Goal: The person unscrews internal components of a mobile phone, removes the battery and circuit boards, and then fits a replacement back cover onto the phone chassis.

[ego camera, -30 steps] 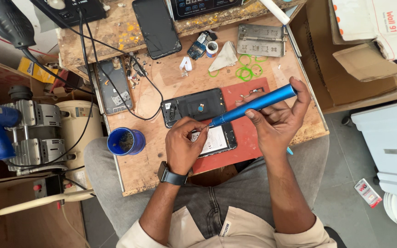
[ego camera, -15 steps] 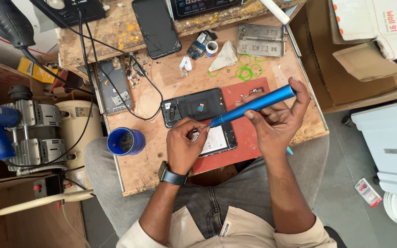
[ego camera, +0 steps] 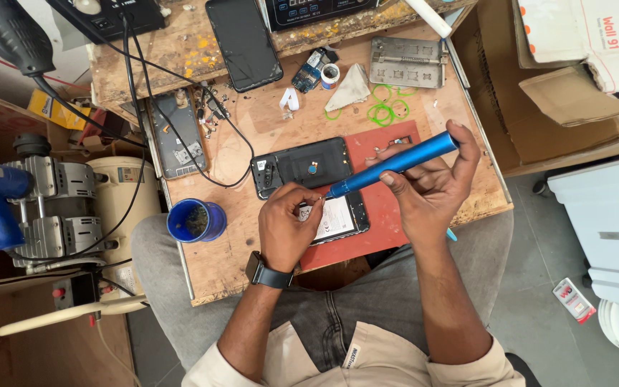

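An opened black phone (ego camera: pixel 302 166) lies on a red mat (ego camera: pixel 388 208) on the small wooden bench, its white battery (ego camera: pixel 334 217) showing. My right hand (ego camera: pixel 428 188) grips a blue electric screwdriver (ego camera: pixel 395 163), which slants down to the left so its tip meets the fingers of my other hand. My left hand (ego camera: pixel 288 226), with a black watch on the wrist, rests on the phone's lower part with thumb and forefinger pinched at the screwdriver tip. What is pinched there is too small to tell.
A blue cup (ego camera: pixel 195 220) stands at the bench's left edge. Further back lie a black phone screen (ego camera: pixel 243 41), a grey phone frame (ego camera: pixel 175 136), a metal jig (ego camera: pixel 406 62), green rings (ego camera: pixel 381 109) and black cables. An air compressor (ego camera: pixel 66 208) stands left, cardboard boxes (ego camera: pixel 567 79) right.
My left fingers have shifted slightly at the screwdriver tip. The right hand and the screwdriver hold nearly the same pose.
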